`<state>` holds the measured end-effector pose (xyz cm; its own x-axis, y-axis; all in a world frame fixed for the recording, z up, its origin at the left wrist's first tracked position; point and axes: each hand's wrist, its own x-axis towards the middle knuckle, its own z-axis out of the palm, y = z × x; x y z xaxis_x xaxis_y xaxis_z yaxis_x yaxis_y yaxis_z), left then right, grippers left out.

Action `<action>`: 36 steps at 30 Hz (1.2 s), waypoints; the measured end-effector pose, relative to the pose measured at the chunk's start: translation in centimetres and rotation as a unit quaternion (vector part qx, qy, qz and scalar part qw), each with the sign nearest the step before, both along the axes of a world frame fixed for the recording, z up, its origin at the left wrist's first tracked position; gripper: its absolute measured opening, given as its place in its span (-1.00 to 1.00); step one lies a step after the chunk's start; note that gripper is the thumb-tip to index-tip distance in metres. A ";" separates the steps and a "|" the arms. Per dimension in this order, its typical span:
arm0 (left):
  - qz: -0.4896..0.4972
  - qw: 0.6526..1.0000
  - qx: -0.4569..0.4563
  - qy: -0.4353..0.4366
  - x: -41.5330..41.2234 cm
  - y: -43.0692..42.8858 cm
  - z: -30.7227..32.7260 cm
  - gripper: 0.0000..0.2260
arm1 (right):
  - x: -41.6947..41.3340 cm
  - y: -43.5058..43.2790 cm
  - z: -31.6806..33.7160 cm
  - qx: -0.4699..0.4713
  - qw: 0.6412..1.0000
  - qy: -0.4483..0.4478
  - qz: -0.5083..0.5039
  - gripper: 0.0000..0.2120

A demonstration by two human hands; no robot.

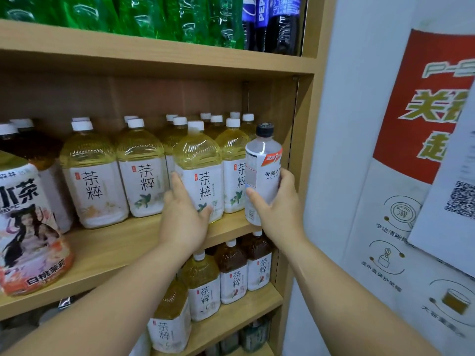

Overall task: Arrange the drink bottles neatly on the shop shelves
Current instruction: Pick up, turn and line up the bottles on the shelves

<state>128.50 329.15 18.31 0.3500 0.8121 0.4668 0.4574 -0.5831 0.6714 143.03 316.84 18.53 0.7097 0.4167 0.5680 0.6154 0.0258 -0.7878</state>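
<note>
My right hand (279, 204) grips a clear bottle with a black cap and a white-and-red label (262, 160), upright at the right end of the middle shelf (123, 242), by the shelf's side wall. My left hand (183, 214) wraps around the lower part of a yellow tea bottle with a white cap and white label (198, 160) that stands at the shelf's front edge. More yellow tea bottles (140, 160) of the same kind stand in rows to the left and behind it.
A large peach tea bottle with a cartoon label (28, 227) stands at the far left front. Green and dark cola bottles (270, 21) fill the top shelf. Smaller tea bottles (231, 273) line the shelf below. A white wall with a red poster (424, 106) is on the right.
</note>
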 end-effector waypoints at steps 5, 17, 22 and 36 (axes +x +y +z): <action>-0.006 1.000 0.006 0.007 2.2 0.1 0.3 -0.06 | 0.4 0.9 0.4 -0.005 1.000 0.013 -0.009 -0.38; -0.035 0.996 0.032 0.081 6.0 1.9 1.0 -0.33 | 2.8 2.4 -0.1 -0.030 0.999 0.011 -0.038 -0.33; -0.043 0.996 0.034 0.073 6.7 2.1 0.6 -0.29 | 3.8 2.2 0.1 -0.032 0.999 0.039 0.004 -0.39; -0.087 0.995 0.038 0.014 5.1 1.9 0.5 -0.44 | 3.9 0.1 0.9 -0.038 0.996 0.045 0.061 -0.48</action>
